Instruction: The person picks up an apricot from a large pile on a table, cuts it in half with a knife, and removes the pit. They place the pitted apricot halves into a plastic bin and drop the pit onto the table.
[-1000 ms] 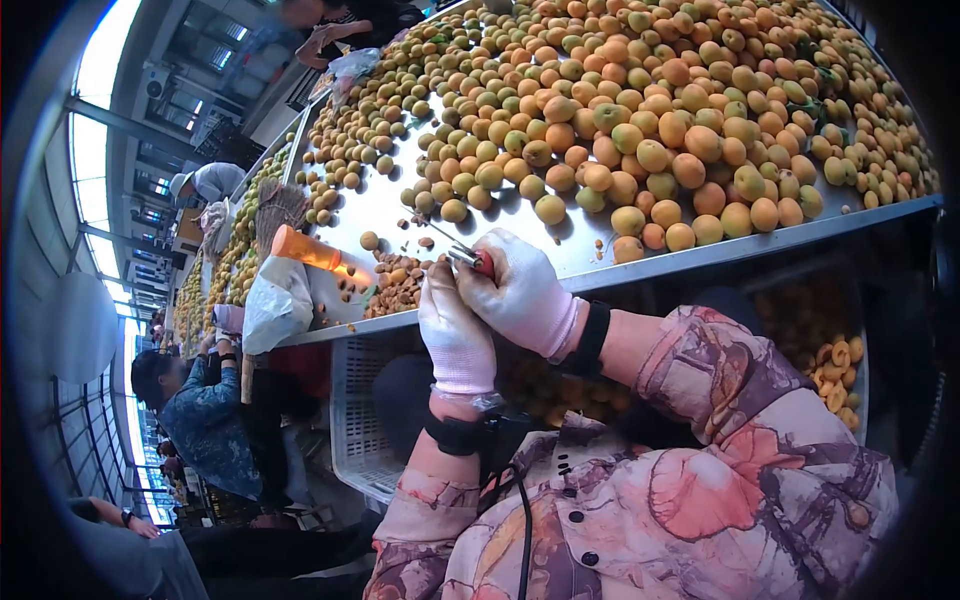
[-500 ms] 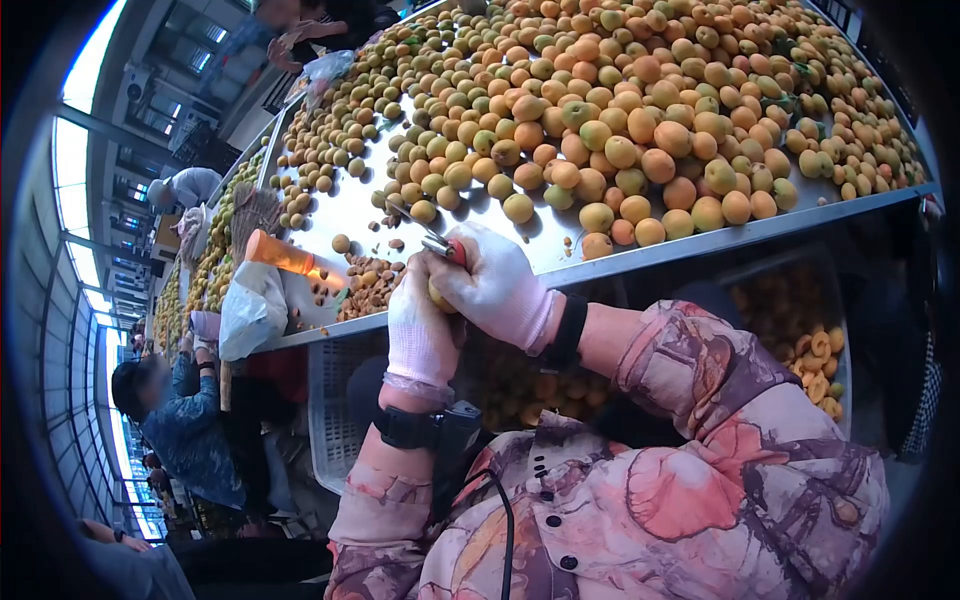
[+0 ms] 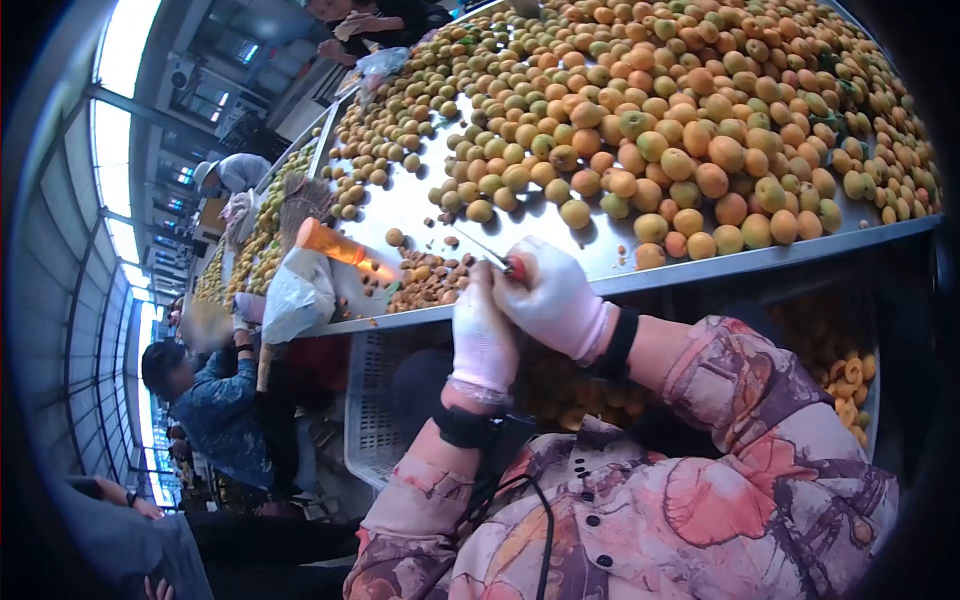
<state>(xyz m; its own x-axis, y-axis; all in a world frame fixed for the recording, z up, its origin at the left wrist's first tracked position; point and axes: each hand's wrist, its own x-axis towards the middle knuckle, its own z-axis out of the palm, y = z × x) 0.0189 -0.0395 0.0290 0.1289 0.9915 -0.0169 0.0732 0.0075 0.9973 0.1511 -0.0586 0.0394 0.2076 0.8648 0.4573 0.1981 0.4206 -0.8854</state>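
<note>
My right hand (image 3: 556, 302), in a white glove, is closed round a small red-handled knife (image 3: 515, 268). Its thin metal blade points up and left over the metal table (image 3: 600, 274). Against it, my left hand (image 3: 483, 335), also gloved, has its fingers curled shut. An apricot showed between the hands half a second ago; the fingers hide it now. Just beyond the left hand lies a pile of brown apricot pits (image 3: 428, 282). Whole apricots (image 3: 690, 140), orange to greenish, cover much of the tabletop.
An orange translucent bottle (image 3: 335, 243), a white plastic bag (image 3: 300, 295) and a broom (image 3: 303, 200) are at the left. Below the table edge stand a white crate (image 3: 375, 410) and a container of split apricots (image 3: 850, 385). Other people work along the left side.
The view has shifted, so the table and both hands appear farther right and slightly lower. The knife blade now shows longer, and the apricot between my hands has gone out of sight.
</note>
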